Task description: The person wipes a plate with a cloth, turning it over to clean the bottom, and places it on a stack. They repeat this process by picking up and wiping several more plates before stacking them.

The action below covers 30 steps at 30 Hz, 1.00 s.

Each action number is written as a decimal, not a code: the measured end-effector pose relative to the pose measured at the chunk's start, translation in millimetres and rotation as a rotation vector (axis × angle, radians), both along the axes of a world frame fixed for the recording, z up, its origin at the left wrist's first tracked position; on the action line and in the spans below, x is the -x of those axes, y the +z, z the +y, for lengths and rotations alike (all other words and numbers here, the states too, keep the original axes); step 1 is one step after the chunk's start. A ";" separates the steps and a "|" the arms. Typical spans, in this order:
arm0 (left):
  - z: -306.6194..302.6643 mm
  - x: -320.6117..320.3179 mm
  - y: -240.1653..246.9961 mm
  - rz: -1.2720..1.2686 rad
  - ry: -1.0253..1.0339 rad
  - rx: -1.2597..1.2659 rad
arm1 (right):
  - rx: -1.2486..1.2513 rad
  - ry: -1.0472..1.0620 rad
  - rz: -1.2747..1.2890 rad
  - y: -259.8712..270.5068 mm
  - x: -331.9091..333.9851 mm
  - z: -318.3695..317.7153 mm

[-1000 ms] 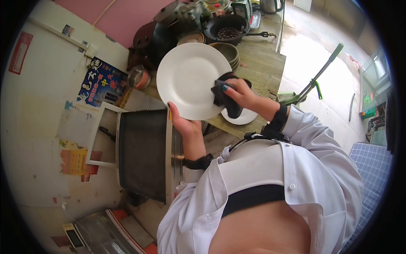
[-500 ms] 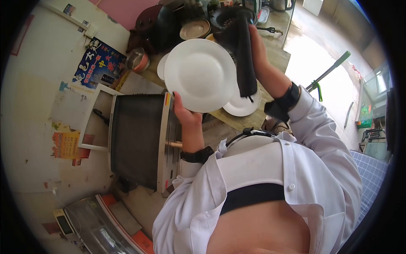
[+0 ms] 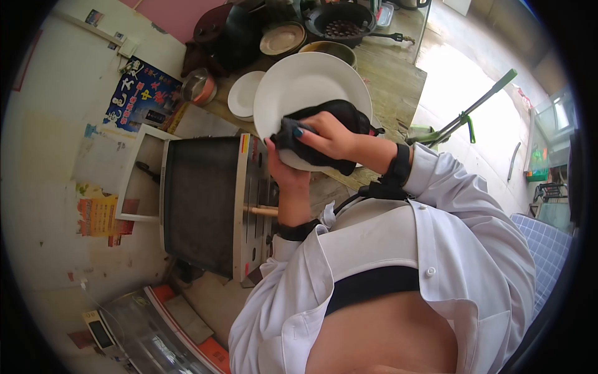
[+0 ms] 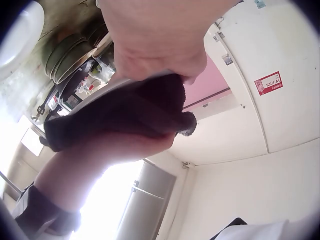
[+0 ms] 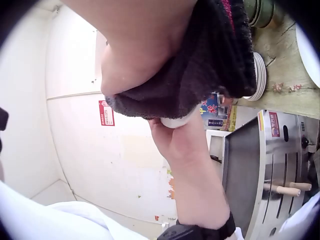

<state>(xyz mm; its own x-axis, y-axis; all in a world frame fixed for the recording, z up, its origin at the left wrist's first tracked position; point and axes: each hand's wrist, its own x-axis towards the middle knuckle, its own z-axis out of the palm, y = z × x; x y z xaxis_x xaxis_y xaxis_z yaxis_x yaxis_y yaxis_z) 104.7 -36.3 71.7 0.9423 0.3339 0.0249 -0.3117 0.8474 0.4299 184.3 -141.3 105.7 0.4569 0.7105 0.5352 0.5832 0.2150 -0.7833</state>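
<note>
A large white plate (image 3: 305, 78) is held up over the table's near edge. My left hand (image 3: 291, 173) grips it by its lower left rim, the thumb on the upper side. In my right hand (image 3: 331, 136) is a dark cloth (image 3: 346, 115), bunched under the fingers and pressed on the plate's face near the left thumb. The cloth covers much of the plate's lower half. From the left wrist view, the dark cloth (image 4: 125, 110) lies between the two hands. The right wrist view shows the left hand (image 5: 175, 142) below the cloth, with a bit of white plate between.
Small white plates (image 3: 245, 93) are stacked on the wooden table (image 3: 398, 90), left of the held plate. Behind stand bowls (image 3: 336, 51), brown-rimmed plates (image 3: 282, 38) and a black pan (image 3: 324, 17). A steel appliance (image 3: 205, 199) with a wooden handle (image 3: 264, 211) is at the left.
Half a second ago, the right hand held the cloth hanging off the plate's right side. Now the cloth is back on the plate, toward its lower left. The left hand keeps its grip.
</note>
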 end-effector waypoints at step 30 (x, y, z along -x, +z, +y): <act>210.3 -82.0 -133.2 0.332 0.605 0.037 | 0.395 -0.740 0.819 -249.5 -49.0 -224.5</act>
<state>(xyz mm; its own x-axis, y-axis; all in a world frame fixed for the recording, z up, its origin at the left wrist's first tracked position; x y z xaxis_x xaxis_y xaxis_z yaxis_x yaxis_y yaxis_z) 186.6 173.9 -61.5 0.5459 0.7983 -0.2543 -0.5913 0.5821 0.5582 233.3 -365.9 -143.8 0.9344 0.1777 -0.3088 -0.2455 -0.3072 -0.9195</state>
